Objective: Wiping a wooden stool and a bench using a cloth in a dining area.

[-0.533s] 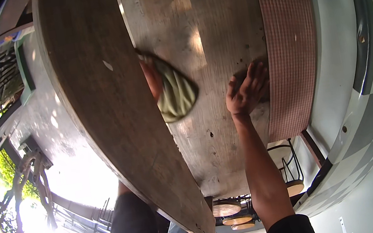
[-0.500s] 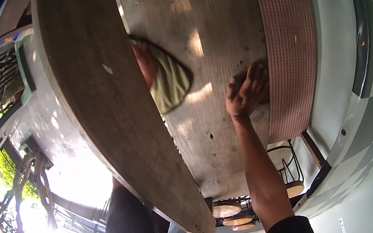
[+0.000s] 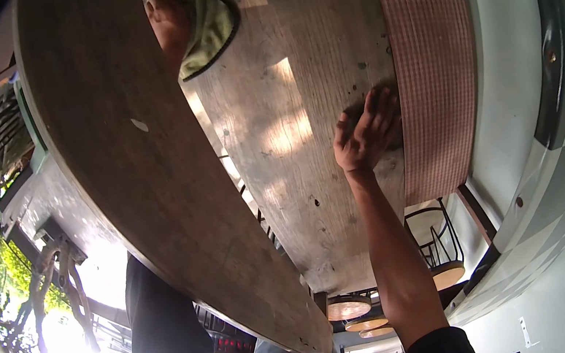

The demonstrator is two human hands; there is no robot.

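My left hand (image 3: 169,30) presses a pale green cloth with a dark edge (image 3: 213,26) against the grey-brown wooden surface (image 3: 287,205), at the far left. A broad wooden plank (image 3: 123,150) hides most of my left forearm; its dark sleeve (image 3: 167,335) shows below the plank. My right hand (image 3: 368,135) rests on the same wooden surface, its fingers stretched out toward the red checked strip (image 3: 433,78). It holds nothing that I can see.
Round-seated stools (image 3: 349,306) stand near the lower middle, and a black-framed chair (image 3: 442,243) is beside my right forearm. A grey and white checkered wall band (image 3: 557,185) runs along the right. Bright daylight and branches (image 3: 55,279) lie left.
My left hand and the cloth have moved away from me and slightly left along the wood. The right hand stays on nearly the same spot. The whole view has shifted slightly.
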